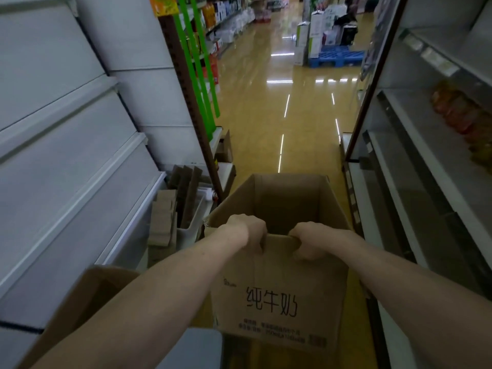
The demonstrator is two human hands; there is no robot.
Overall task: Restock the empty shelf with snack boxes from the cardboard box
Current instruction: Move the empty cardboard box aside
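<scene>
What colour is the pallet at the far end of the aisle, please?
The pallet is blue, seen best in the head view.

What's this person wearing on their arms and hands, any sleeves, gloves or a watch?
No sleeves show: the left forearm and right forearm are bare to the frame edge. The left hand and right hand wear no gloves, and no watch, bracelet or ring is visible.

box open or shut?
Open. The box top is uncovered, bare inner walls show; left hand and right hand grip its near edge.
</scene>
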